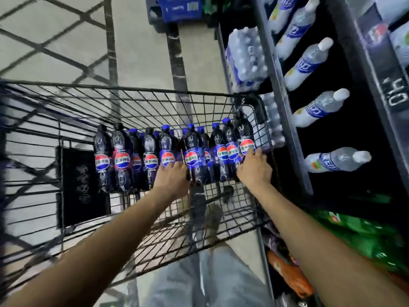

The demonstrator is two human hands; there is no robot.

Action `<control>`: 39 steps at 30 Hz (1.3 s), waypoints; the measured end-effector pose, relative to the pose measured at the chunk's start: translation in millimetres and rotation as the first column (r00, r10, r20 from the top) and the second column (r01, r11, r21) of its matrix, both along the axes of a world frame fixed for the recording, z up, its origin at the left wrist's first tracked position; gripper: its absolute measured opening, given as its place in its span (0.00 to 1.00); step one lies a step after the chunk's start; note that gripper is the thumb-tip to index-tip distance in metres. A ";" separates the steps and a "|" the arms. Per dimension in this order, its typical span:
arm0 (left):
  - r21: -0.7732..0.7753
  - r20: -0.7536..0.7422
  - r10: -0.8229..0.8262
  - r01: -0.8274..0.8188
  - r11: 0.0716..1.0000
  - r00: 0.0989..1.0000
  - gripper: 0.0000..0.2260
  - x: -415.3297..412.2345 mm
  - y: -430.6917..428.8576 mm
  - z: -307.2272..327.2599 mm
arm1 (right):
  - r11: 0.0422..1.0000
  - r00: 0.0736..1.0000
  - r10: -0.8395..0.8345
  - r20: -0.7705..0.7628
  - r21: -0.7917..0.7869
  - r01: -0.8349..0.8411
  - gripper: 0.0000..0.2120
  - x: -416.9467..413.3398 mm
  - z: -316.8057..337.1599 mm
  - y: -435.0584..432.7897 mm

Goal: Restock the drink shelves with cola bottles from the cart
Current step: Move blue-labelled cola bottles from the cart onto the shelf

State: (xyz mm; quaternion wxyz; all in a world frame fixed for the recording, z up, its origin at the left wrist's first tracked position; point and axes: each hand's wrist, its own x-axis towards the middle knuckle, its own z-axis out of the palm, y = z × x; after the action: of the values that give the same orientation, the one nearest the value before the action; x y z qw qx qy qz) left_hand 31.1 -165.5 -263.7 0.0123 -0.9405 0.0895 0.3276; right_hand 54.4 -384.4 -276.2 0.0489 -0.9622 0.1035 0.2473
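Black wire-mesh shopping cart filled the centre and left of the frame. A row of dark plastic cola bottles with blue caps and round red-white-blue labels lay side by side inside it, across the middle of the frame, caps pointing toward the top.

Left hand: just below frame centre, back of hand up, fingertips on the label of a bottle mid-row. Motion blur; could not tell whether the fingers were closed round it.

Right hand: right of centre, at the cart's right wall, fingers curled over the rightmost cola bottle, grasping it just below the label.

Black shelf unit ran down the right side of the frame, just beside the cart. Clear plastic water bottles with white caps and blue labels lined one shelf, upper right. A shrink-wrapped pack of small clear bottles sat at upper centre-right. Green packaged goods at lower right, blurred.
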 end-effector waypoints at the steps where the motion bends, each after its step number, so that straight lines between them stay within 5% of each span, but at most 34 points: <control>1: -0.003 -0.011 -0.011 0.011 1.000 1.000 0.19 5.7 2.1 -7.5 | 0.999 0.999 -0.033 -0.006 -0.010 0.033 0.33 2.4 -8.7 2.2; 9: -0.037 -0.027 -0.152 0.151 0.988 0.988 0.21 31.8 6.5 -55.9 | 0.958 0.970 -0.218 0.109 -0.166 0.234 0.32 24.8 -60.1 13.9; 17: -0.026 0.029 -0.147 0.147 0.989 0.989 0.23 34.8 27.3 -60.4 | 0.887 0.875 -0.457 0.158 0.004 0.463 0.33 28.2 -63.7 32.7; 28: 0.073 0.180 0.222 -0.238 0.969 0.958 0.30 22.5 136.1 -45.4 | 0.972 0.982 -0.167 0.091 0.181 0.148 0.41 13.2 -53.4 129.9; 32: -0.026 0.115 0.519 -0.520 0.854 0.847 0.35 2.2 153.6 -58.3 | 0.957 0.989 -0.127 0.073 0.273 0.103 0.41 7.7 -55.4 164.0; 35: -0.136 0.013 0.728 -0.720 0.680 0.685 0.37 -5.6 153.3 -72.6 | 0.946 0.993 -0.103 0.064 0.314 0.078 0.39 2.2 -62.3 179.4; 39: -0.264 0.047 0.861 -0.825 0.500 0.507 0.35 -5.4 148.2 -93.7 | 0.932 0.994 -0.109 0.028 0.351 0.092 0.40 -5.9 -70.1 189.1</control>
State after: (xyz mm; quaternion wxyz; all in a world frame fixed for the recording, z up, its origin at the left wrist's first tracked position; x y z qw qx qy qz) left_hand 25.7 -17.2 -357.4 -0.2399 -0.8837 -0.3498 0.1978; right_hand 48.5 -195.3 -346.3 0.2340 -0.9372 0.1058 0.2361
